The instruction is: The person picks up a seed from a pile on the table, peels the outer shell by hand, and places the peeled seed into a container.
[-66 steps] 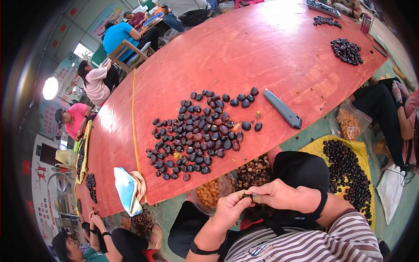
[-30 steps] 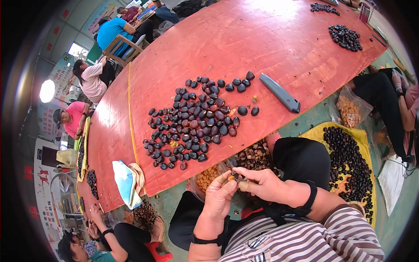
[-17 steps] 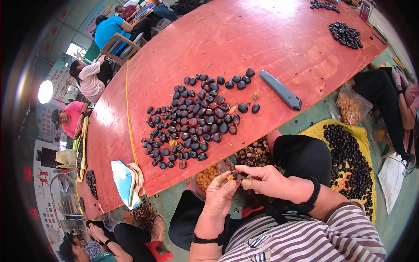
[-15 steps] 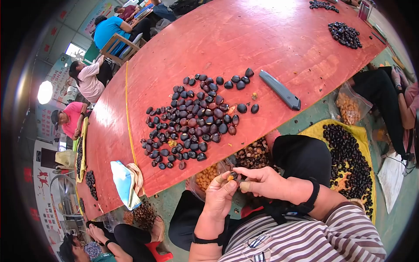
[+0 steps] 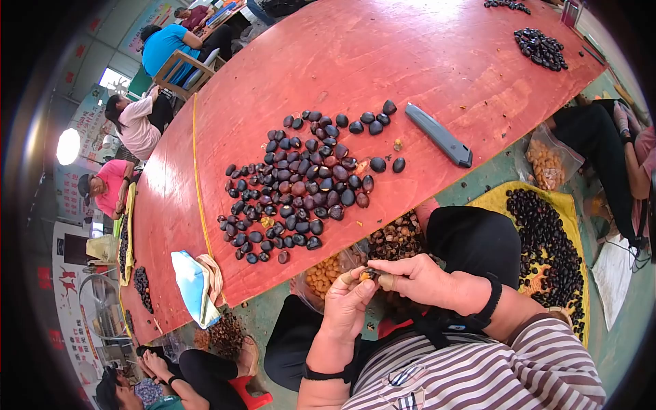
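My left hand (image 5: 346,298) pinches a dark nut (image 5: 367,274) whose shell is partly open, with an orange kernel showing. On its right side my right hand (image 5: 417,279) has its thumb and fingers closed at the same nut. Both hands are over my lap, just off the red table's (image 5: 273,61) near edge. Beyond them, a spread of dark nuts (image 5: 301,181) lies on the table. Under the hands sit a plastic bag of orange kernels (image 5: 321,278) and a heap of brown shells (image 5: 396,242), partly hidden.
A grey utility knife (image 5: 439,134) lies right of the nuts, a blue and tan cloth (image 5: 198,287) at the left table edge. On the floor, a yellow sack (image 5: 579,253) holds more dark nuts. Several people sit around the table, one at the lower left (image 5: 157,383).
More of the orange kernel shows between my fingers. My hands have shifted only slightly, and the view has moved a little.
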Motion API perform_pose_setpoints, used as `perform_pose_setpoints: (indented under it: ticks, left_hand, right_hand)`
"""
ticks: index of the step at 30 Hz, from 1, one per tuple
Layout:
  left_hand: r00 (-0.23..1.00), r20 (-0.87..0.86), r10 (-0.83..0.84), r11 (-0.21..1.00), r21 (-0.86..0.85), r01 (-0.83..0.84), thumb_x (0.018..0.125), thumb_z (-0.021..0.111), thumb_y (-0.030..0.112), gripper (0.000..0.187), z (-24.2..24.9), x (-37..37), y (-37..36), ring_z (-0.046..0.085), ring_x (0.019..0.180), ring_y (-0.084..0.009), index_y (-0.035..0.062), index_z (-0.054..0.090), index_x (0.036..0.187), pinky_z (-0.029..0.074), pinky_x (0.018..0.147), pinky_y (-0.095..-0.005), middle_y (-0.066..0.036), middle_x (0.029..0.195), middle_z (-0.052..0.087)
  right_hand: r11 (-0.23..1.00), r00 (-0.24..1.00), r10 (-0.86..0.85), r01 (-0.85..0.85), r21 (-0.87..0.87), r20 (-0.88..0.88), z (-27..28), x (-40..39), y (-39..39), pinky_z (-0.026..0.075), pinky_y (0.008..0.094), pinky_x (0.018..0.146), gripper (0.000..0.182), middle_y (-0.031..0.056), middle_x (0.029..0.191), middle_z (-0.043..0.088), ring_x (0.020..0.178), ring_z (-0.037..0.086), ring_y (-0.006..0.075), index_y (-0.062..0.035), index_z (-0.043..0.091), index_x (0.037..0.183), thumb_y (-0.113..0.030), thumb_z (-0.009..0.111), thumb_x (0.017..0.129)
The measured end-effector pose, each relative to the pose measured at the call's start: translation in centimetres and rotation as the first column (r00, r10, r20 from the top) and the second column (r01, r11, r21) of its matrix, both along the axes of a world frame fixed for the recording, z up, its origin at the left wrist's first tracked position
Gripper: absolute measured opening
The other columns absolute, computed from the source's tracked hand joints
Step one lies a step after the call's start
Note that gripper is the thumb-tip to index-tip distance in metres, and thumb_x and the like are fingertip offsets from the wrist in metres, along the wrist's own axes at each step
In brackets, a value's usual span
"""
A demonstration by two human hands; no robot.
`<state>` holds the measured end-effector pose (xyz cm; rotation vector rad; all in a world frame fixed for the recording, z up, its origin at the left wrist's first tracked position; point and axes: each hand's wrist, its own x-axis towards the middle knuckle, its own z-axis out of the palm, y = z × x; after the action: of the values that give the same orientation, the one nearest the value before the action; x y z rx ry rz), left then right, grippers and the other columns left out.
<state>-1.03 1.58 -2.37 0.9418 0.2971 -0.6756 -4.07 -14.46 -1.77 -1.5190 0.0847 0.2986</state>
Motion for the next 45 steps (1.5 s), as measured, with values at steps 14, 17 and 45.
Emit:
perform_pose_setpoints:
  ticks: [14,17,45]
  left_hand:
    - [1.0,-0.017,0.004,0.999,0.047,-0.003,0.071,0.057,-0.003,0.022,0.1,-0.2,-0.5,0.056,0.077,-0.0124,0.0043,0.053,0.091,0.046,0.07,-0.023,-0.005,0.085,0.057]
    - [1.0,0.004,-0.027,0.997,0.069,0.027,0.073,0.056,-0.001,0.02,-0.1,-0.2,-0.4,0.055,0.08,-0.0135,0.0035,0.054,0.092,0.046,0.073,-0.0251,-0.005,0.088,0.057]
    - [0.941,0.122,-0.315,0.925,0.26,0.276,0.075,0.058,0.011,0.021,1.7,-0.3,-0.5,0.057,0.07,-0.0137,-0.0004,0.055,0.092,0.046,0.067,-0.0245,-0.007,0.08,0.059]
  right_hand:
    - [0.984,0.972,-0.034,0.074,-0.165,0.232,-2.1,-0.6,0.6,0.044,0.0259,0.057,0.031,0.014,0.072,0.057,0.062,0.056,0.0175,-0.0089,0.051,0.106,-0.013,0.055,0.076]
    - [0.953,0.962,-0.007,0.09,-0.291,0.274,-1.6,-0.6,0.4,0.044,0.0269,0.056,0.029,0.0146,0.072,0.056,0.063,0.057,0.0198,-0.009,0.052,0.104,-0.014,0.055,0.076]
    - [0.984,0.973,0.128,-0.1,0.149,-0.193,1.5,-1.1,-1.4,0.038,0.0166,0.047,0.027,-0.0036,0.066,0.052,0.051,0.042,0.0026,-0.0161,0.054,0.106,-0.014,0.052,0.079]
